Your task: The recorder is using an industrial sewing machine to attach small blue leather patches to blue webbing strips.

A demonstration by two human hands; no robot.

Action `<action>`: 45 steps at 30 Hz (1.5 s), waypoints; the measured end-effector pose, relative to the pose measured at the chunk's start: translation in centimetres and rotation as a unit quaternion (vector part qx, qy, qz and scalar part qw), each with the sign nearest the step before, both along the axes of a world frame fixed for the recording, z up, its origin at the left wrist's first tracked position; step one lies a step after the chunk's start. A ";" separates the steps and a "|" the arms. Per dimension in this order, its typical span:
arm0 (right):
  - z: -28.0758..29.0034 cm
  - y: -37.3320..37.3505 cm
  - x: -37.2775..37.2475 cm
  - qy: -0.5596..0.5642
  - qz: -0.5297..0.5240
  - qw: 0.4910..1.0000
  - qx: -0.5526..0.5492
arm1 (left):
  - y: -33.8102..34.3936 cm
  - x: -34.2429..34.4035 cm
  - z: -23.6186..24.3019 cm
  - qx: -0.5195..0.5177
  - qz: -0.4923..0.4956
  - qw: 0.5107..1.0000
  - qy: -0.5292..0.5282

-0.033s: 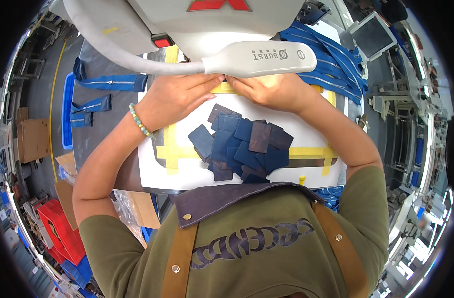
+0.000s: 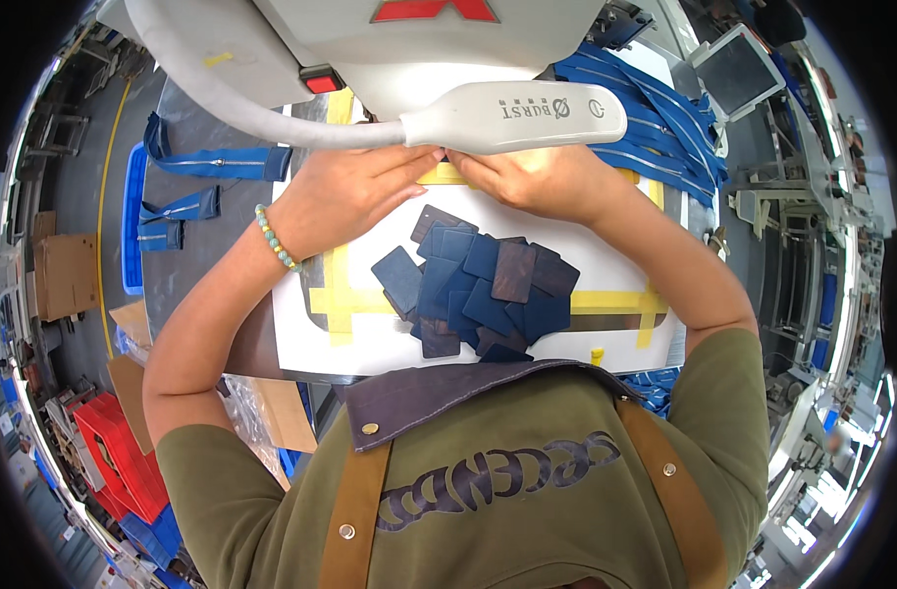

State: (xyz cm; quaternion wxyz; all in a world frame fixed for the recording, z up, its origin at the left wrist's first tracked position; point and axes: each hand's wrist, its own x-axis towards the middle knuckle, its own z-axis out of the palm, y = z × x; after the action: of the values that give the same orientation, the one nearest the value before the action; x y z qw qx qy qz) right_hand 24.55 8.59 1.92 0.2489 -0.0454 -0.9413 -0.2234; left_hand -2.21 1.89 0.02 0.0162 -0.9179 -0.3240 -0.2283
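Under the white lamp head (image 2: pixel 527 116) of a large white machine (image 2: pixel 429 49), my two hands nearly meet at the fingertips. My left hand (image 2: pixel 345 196), with a beaded bracelet at the wrist, lies palm down, fingers stretched toward the middle and thumb apart. My right hand (image 2: pixel 542 180) comes in from the other side with its fingers bent and pressed together; the lamp covers some of them. Whatever lies at the fingertips is hidden. Nearer me, a loose pile of dark blue and brownish rectangular patches (image 2: pixel 488 285) rests on a white sheet (image 2: pixel 370 355) edged with yellow tape.
Blue denim zipper strips (image 2: pixel 218 164) lie at the table's left, beside a blue bin (image 2: pixel 133 221). More blue zipper strips (image 2: pixel 645 118) are heaped at the far right. A red crate (image 2: pixel 120 456) and cardboard box (image 2: pixel 66 277) stand at left. A screen (image 2: pixel 738 71) is at upper right.
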 end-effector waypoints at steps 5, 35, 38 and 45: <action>0.0 -0.9 0.8 -0.112 -0.075 0.991 -0.007 | 0.2 0.5 0.5 0.021 -0.011 1.000 0.003; -1.0 -2.9 1.0 0.077 -0.061 0.951 -0.292 | 0.2 1.4 0.5 0.048 -0.007 0.998 -0.036; -0.8 -2.9 1.0 0.085 -0.060 0.956 -0.274 | 0.0 1.5 0.7 0.061 -0.006 0.998 -0.028; -1.2 -3.0 1.2 0.101 -0.060 0.953 -0.278 | 0.1 1.4 0.1 0.060 -0.017 0.998 0.010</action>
State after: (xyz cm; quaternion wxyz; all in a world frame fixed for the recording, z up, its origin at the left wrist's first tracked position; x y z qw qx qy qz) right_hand 25.79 5.61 0.74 0.3065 -0.1920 -0.9315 0.0387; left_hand -0.80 1.94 0.11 0.0703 -0.9230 -0.2937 -0.2385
